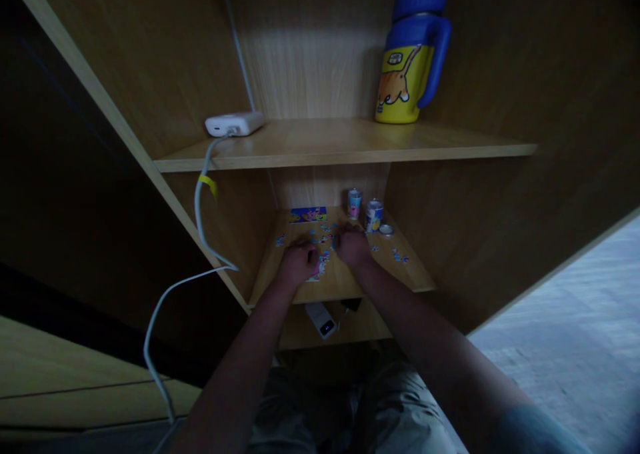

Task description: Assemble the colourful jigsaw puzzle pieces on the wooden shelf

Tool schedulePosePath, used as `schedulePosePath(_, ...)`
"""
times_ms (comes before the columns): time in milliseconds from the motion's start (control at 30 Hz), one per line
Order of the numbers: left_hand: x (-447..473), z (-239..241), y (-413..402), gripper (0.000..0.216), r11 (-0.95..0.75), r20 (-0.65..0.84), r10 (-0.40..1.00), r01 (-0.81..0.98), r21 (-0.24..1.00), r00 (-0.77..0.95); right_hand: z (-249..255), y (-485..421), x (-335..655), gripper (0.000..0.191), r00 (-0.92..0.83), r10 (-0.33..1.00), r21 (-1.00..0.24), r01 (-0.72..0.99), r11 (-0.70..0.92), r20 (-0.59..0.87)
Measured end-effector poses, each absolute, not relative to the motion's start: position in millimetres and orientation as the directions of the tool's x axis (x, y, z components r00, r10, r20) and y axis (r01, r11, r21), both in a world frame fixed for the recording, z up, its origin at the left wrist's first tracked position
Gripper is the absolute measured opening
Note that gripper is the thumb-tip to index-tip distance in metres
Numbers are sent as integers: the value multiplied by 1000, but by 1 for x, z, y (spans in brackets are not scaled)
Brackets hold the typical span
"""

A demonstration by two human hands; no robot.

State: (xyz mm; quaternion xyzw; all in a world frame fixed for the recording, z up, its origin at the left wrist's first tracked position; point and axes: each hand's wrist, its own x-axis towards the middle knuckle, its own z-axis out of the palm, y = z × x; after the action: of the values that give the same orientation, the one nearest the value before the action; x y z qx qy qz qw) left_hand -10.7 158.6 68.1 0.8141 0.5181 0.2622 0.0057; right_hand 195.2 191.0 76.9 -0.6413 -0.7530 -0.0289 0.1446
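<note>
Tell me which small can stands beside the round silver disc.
The front can, next to the disc; the other can stands farther back and left.

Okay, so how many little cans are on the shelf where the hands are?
2. One can stands toward the back; the other can stands nearer and to its right, beside a round lid. None seems hidden.

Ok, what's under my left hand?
The pale brown wooden shelf, with small, flat, multicoloured pieces showing beside your left hand; anything directly beneath the hand is covered.
</note>
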Motion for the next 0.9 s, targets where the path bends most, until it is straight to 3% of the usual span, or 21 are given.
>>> schedulePosePath(900, -12, 65, 161, 17, -464, 432, 843, 839, 285, 320, 75, 191, 196, 42, -141, 952, -147, 972, 185, 271)
